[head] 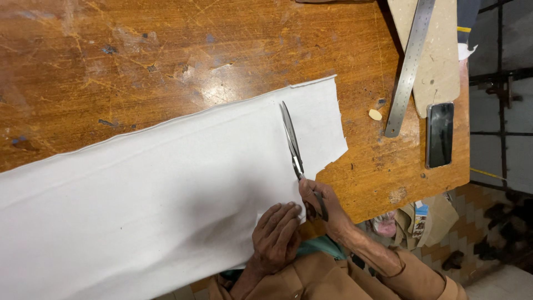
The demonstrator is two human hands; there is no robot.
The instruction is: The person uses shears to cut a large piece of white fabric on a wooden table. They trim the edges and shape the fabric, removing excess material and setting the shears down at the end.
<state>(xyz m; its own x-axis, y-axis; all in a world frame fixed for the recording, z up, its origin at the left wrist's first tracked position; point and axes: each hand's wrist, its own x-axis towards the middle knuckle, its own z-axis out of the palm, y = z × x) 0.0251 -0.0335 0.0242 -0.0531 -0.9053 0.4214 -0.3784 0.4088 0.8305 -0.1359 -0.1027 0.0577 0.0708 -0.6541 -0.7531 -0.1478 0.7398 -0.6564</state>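
While the right hand (319, 203) grips the handles of a pair of long metal scissors (293, 145), the blades reach away from that grip, up and slightly to the left across a wide strip of white cloth (166, 183). The scissors' long axis runs nearly straight away from the person, tips pointing toward the cloth's far edge, handles at its near edge. The blades look almost closed, lying over or in the cloth along a line across its width; whether they are cutting at this instant cannot be told. The cloth's own long axis lies crosswise to the scissors, stretching far to the left of the grip and sloping toward the person on that side, with only a short ragged end to the right of the blades. The left hand (276, 236) rests just beside the right hand, to its left and a little nearer the person, fingers flat and unclenched, pressing the cloth onto the worn wooden table (139, 55). The right hand is the nearer one to the blades. Well to the right of the grip and farther away lie a steel ruler (410, 66), a dark phone (440, 135) and a small pale chalk piece (375, 114).
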